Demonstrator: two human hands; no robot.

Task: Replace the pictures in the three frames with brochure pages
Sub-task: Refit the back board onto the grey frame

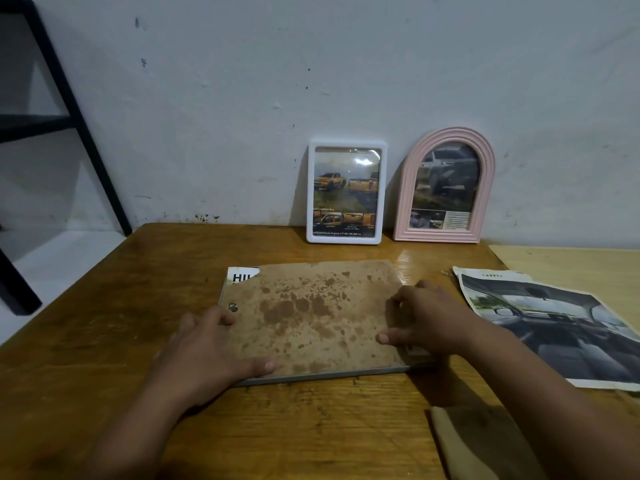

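A third frame lies face down on the wooden table [104, 306], its stained brown backing board [311, 317] facing up. A brochure page [240, 276] peeks out under the board's far left corner. My left hand [211, 351] rests on the board's near left corner, thumb on the near edge. My right hand [426, 320] presses its curled fingertips on the board's right edge. A white rectangular frame [346, 192] and a pink arched frame [446, 187] lean against the wall, each showing a truck brochure page.
A loose brochure page [554, 327] with a car interior lies on the table at the right. A brown piece of card [481, 441] lies near the front edge. A black metal rack [72, 109] stands at the left against the white wall.
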